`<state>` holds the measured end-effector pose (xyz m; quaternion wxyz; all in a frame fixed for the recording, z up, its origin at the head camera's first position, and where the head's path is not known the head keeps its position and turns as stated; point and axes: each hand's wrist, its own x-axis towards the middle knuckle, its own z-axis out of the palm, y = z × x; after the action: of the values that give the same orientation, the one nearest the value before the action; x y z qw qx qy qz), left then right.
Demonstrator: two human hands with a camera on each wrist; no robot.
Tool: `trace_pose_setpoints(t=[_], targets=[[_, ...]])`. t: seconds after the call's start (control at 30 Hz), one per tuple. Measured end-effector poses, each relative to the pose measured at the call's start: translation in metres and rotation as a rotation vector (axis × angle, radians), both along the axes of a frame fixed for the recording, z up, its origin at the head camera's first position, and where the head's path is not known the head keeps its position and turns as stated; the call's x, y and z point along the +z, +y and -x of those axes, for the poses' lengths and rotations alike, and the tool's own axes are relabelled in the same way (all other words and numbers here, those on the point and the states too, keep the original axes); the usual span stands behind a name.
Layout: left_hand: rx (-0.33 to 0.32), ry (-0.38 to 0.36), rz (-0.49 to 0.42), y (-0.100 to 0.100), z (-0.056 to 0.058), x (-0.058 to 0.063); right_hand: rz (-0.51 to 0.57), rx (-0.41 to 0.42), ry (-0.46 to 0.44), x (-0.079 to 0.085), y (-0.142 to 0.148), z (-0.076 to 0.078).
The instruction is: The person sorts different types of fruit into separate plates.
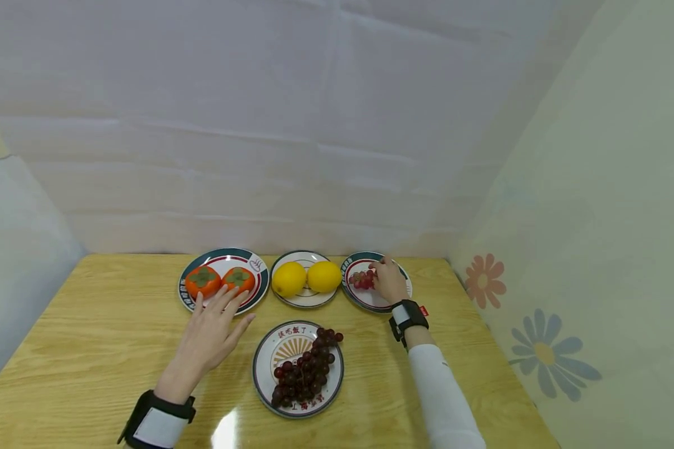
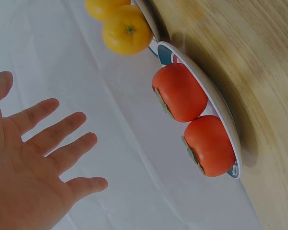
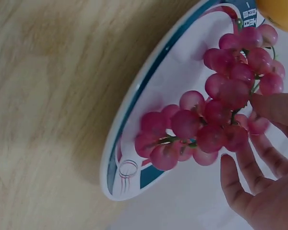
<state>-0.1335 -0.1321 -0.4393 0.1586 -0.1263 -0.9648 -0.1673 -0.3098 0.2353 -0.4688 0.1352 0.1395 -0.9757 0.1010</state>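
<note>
At the back right, my right hand (image 1: 392, 282) pinches a bunch of pink grapes (image 3: 213, 115) between thumb and fingers, over a white plate with a dark green rim (image 3: 134, 93). My left hand (image 1: 205, 337) is spread with nothing in it. It hovers in front of two orange persimmons (image 1: 203, 282) with green leaf caps, which sit on an oval green-rimmed plate (image 1: 224, 254). The left wrist view shows the palm and separated fingers, apart from the persimmons.
Two yellow fruits (image 1: 289, 279) share a small white plate (image 1: 302, 302) between the other back plates. Nearer, a round plate (image 1: 265, 355) bears dark grapes (image 1: 300, 377), some hanging past its rim. White cloth (image 1: 258, 156) stands behind the wooden table (image 1: 107, 324).
</note>
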Motion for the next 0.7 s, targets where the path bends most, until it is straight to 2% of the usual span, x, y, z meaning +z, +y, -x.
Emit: trace_pose_setpoints(t=[0.1,0.2,0.3,0.4,0.5,0.57,0.63,0.7], targets=[[-0.003,0.0,0.001,0.001,0.001,0.0,-0.029,0.05,0.037,0.005,-0.002,-0.006],[-0.005,0.001,0.0,0.001,0.002,0.0,-0.034,0.149,0.045,0.014,-0.01,-0.02],[-0.003,-0.003,-0.003,0.001,0.001,0.0,-0.017,0.326,-0.025,0.028,-0.028,-0.047],[-0.003,-0.003,-0.003,0.002,0.0,0.0,-0.031,0.534,-0.155,0.038,-0.048,-0.081],[-0.006,-0.002,-0.002,0.002,-0.001,0.0,-0.107,0.719,-0.272,0.037,-0.064,-0.114],[-0.007,-0.003,-0.003,0.002,-0.002,0.001,-0.173,0.826,-0.307,0.031,-0.071,-0.131],[-0.006,-0.003,-0.001,0.002,-0.003,0.001,-0.225,0.89,-0.316,0.025,-0.077,-0.143],[-0.003,-0.003,0.0,0.002,-0.003,0.001,-0.266,0.909,-0.303,0.018,-0.079,-0.151]])
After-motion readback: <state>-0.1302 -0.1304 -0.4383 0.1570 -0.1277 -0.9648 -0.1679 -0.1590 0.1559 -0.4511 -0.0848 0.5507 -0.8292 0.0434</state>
